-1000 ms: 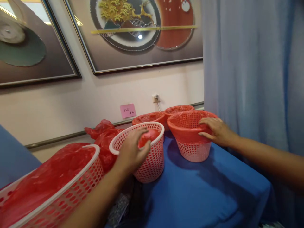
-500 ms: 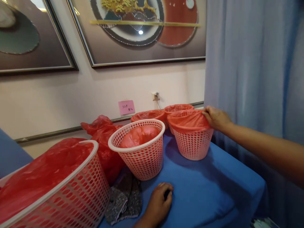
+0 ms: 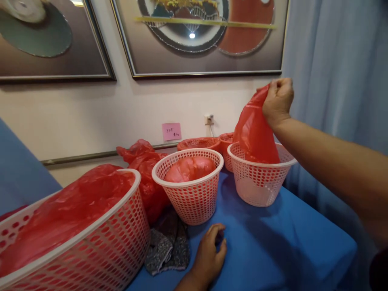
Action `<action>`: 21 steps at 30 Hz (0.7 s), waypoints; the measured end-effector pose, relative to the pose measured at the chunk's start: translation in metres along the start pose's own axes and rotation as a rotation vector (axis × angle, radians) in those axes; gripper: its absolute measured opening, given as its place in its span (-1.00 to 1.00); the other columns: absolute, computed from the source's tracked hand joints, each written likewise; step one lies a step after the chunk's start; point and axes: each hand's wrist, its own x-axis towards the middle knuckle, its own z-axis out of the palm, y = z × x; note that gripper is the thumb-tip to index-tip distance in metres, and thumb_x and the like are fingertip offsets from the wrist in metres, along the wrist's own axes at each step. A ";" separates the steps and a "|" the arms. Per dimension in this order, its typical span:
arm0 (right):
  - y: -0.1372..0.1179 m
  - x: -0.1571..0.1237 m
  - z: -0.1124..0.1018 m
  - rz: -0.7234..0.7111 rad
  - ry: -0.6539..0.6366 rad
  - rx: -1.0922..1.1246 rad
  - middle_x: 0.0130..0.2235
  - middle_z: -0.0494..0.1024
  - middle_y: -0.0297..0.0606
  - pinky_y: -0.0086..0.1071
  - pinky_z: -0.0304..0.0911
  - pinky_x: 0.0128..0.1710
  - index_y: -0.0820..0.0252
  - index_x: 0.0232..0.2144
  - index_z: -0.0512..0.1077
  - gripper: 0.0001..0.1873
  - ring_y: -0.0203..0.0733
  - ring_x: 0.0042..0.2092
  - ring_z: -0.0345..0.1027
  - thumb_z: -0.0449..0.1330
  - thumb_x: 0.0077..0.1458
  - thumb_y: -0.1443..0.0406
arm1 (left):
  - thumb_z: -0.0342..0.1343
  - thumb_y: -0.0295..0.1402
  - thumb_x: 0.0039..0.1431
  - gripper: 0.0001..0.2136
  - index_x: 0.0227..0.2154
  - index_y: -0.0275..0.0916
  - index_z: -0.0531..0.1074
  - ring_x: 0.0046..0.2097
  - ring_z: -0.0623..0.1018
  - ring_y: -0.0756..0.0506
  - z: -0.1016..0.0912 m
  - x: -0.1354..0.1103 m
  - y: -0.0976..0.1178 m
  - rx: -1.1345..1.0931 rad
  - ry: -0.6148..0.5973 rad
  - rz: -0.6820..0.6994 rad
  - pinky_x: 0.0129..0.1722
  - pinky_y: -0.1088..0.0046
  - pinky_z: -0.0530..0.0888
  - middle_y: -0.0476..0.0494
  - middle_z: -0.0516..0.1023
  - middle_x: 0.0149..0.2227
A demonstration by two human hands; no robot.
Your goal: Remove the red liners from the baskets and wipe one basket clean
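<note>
My right hand (image 3: 278,100) is closed on the top of a red plastic bag (image 3: 256,129) and holds it up. The bag's lower end hangs inside a white perforated basket (image 3: 260,184) at the right of the table. My left hand (image 3: 210,252) rests on the blue cloth with its fingers loosely curled and apart, holding nothing. Just beyond it stands a second white basket (image 3: 194,204) with a bulging red bag (image 3: 190,169) inside. Grey knitted gloves (image 3: 168,250) lie left of my left hand.
A large white basket (image 3: 100,234) with red plastic fills the left front. Behind stand a red bag bundle (image 3: 145,169) and red-lined baskets (image 3: 198,142). The blue-covered table (image 3: 303,242) ends near a curtain (image 3: 327,81). A pink note (image 3: 171,131) hangs on the wall.
My right hand has risen, pulling the red bag off the right basket's rim and upward. The basket's white rim now shows. My left hand stays on the table, its fingers slightly more apart.
</note>
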 end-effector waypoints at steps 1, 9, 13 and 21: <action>-0.015 -0.002 0.005 0.024 0.145 0.052 -0.30 0.59 -0.34 -0.25 0.44 -0.15 -0.03 -0.20 0.19 -0.55 -0.28 -0.31 0.41 -0.13 0.35 -0.21 | 0.07 -0.50 0.22 -0.64 0.07 -0.18 0.44 -0.06 0.62 -0.18 -0.001 -0.001 0.000 -0.012 0.040 0.024 -0.04 0.22 0.58 -0.24 0.60 0.00; -0.169 -0.113 0.033 -0.145 -0.022 0.440 -0.35 0.44 -0.40 -0.37 0.40 -0.32 0.10 -0.24 0.33 -0.75 -0.33 -0.38 0.36 0.13 0.42 0.07 | 0.21 -0.36 0.28 -0.24 0.44 0.00 -0.03 0.18 0.54 -0.25 -0.012 0.019 0.047 -0.064 0.402 0.317 0.02 0.16 0.64 -0.31 0.33 0.33; -0.160 -0.140 0.053 -0.120 -0.156 0.436 -0.42 0.36 -0.47 -0.43 0.26 -0.46 0.09 -0.27 0.33 -0.71 -0.36 -0.49 0.23 0.14 0.40 0.04 | 0.28 -0.34 0.23 -0.13 0.47 -0.03 -0.10 0.44 0.22 -0.39 -0.016 0.058 0.079 0.131 0.405 0.451 0.36 -0.17 0.34 -0.36 0.11 0.46; -0.084 -0.104 0.055 0.188 0.071 0.327 -0.39 0.41 -0.42 -0.38 0.37 -0.30 0.10 -0.34 0.33 -0.73 -0.32 -0.38 0.33 0.16 0.36 0.10 | 0.29 -0.49 0.14 0.02 0.49 0.02 -0.26 0.47 0.16 -0.38 -0.008 0.111 0.105 -0.072 0.445 0.441 0.36 -0.21 0.34 -0.32 0.06 0.49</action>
